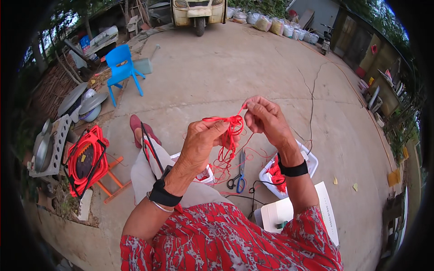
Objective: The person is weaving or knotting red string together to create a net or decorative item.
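Cord (233,125), red and looped into a bundle, hangs above the ground (212,77), pinched between thumb and fingers of the left hand (202,135), while the right hand (267,118) appears to grip a strand (242,109) running up from it. From afar, I judge it best to hold the loops firmly, ease the strand along without jerking, and leave the dangling tails clear of the scissors (242,173) below.

Room to pass fwd of L hand (204,137) & R hand (266,116), over concrete (203,67). Red cord (233,128) bars gap btwn them. Below, nr scissors (242,165), loose strands (221,172) clutter the way; white tub (311,163) sits partly under R forearm (303,192). Blue chair (119,56) stands fwd-L, well apart.
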Motion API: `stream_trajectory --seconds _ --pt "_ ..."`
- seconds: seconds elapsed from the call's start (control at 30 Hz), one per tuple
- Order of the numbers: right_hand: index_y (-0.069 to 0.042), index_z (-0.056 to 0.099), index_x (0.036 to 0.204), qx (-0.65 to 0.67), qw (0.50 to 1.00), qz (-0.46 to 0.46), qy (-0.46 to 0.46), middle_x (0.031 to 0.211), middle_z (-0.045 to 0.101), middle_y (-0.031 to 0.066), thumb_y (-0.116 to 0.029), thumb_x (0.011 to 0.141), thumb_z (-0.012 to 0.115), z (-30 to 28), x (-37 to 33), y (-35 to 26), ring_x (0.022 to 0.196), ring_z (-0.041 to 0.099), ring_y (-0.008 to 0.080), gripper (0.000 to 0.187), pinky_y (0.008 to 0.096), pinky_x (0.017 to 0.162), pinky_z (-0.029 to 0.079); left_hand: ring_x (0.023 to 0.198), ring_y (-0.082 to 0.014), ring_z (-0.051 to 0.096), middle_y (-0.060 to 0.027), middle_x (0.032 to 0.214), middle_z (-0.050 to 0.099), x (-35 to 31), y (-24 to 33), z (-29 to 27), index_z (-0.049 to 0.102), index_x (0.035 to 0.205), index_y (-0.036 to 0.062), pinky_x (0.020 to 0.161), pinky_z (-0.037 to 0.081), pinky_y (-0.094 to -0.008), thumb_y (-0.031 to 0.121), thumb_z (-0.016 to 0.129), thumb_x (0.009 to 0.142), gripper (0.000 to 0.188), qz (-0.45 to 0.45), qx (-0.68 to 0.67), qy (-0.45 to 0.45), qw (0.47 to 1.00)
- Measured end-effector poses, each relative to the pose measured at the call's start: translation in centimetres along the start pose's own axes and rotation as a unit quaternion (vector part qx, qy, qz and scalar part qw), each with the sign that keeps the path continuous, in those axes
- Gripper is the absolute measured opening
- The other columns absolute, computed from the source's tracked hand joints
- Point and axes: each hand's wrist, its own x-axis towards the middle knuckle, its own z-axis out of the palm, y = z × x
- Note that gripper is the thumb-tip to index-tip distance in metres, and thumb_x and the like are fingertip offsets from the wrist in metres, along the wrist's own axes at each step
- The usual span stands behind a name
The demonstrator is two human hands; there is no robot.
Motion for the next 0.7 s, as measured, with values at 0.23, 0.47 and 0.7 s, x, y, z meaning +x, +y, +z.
stream_trajectory --seconds 0.23,0.47,0.7 --pt "-0.004 0.061 0.102 -0.059 0.997 -0.041 -0.028 0.067 0.059 0.0010 -0.015 0.090 0.059 1.0 -1.4 0.1 0.052 0.049 0.0043 0.016 0.0187 0.044 0.035 0.068 -0.0199 0.066 -0.0120 0.086 0.066 -0.5 0.3 -0.2 0.060 0.100 -0.0042 0.056 0.056 -0.0327 0.019 0.057 0.091 0.025 -0.003 0.028 0.030 0.999" --pt "0.000 0.064 0.093 -0.069 0.994 -0.084 -0.032 0.082 0.064 0.0011 -0.005 0.083 0.068 2.9 -2.4 2.0 0.074 0.059 0.0057 0.012 0.0193 0.064 0.047 0.066 -0.0177 0.065 -0.0111 0.082 0.065 -0.8 0.0 -0.1 0.056 0.097 -0.0021 0.057 0.056 -0.0299 0.020 0.056 0.092 0.023 0.025 0.021 0.059 0.998" --pt "0.000 0.062 0.097 -0.021 0.998 -0.055 0.022 0.084 0.064 0.0020 -0.008 0.083 0.069 3.7 -3.0 3.0 0.073 0.059 0.0065 0.017 0.0194 0.062 0.046 0.060 -0.0115 0.062 -0.0096 0.074 0.065 -0.9 -1.1 0.4 0.056 0.093 -0.0026 0.051 0.051 -0.0242 0.014 0.052 0.093 0.017 0.145 0.152 0.118 0.971"
